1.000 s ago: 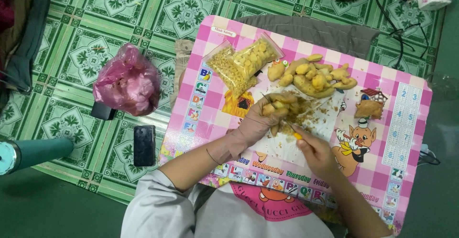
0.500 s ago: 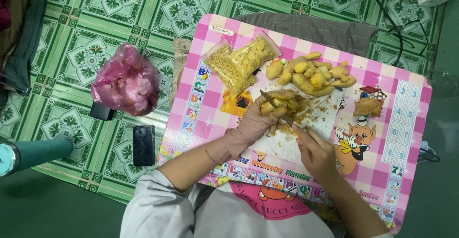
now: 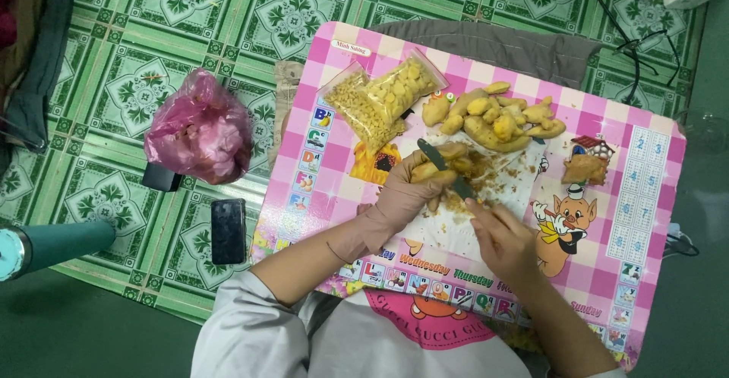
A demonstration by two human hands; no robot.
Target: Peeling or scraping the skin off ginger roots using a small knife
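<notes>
My left hand (image 3: 402, 196), in a thin beige glove, grips a knobbly piece of ginger (image 3: 448, 164) over a white sheet strewn with peelings (image 3: 501, 177). A small dark-bladed knife (image 3: 444, 169) is held in my bare right hand (image 3: 501, 237), its blade lying across the ginger. Both hands work above a low pink checkered children's table (image 3: 326, 97). A pile of ginger pieces (image 3: 493, 116) lies just beyond my hands.
Two clear bags of yellow pieces (image 3: 380, 97) lie at the table's back left, a lone ginger piece (image 3: 583, 169) at the right. On the green patterned mat (image 3: 114, 82) are a pink plastic bag (image 3: 199, 129), a black phone (image 3: 228, 230) and a teal bottle (image 3: 45, 243).
The knife blade has swung up and to the left across the ginger, and my left hand has turned the piece slightly. Everything else stays put.
</notes>
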